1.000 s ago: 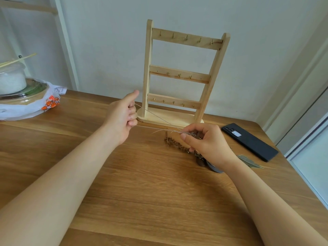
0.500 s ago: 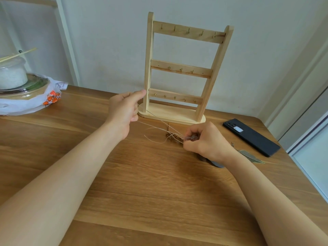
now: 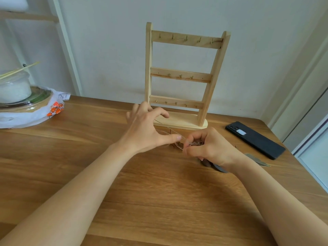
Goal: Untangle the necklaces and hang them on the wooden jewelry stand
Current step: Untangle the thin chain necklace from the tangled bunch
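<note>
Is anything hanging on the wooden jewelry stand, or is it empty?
Empty. The wooden jewelry stand has bare hooks on all three rails; the right hand pinches the tangled necklaces.

The wooden stand (image 3: 181, 77) blocks behind; a phone (image 3: 255, 139) lies right.

One stand (image 3: 181, 75), one phone (image 3: 255, 139), two hands (image 3: 145, 132) (image 3: 213, 148)

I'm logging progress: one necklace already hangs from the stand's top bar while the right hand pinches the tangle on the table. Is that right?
Not quite. The head view shows every hook on the wooden stand bare; no necklace hangs from its top bar yet. The right hand does pinch the tangle on the table.
</note>
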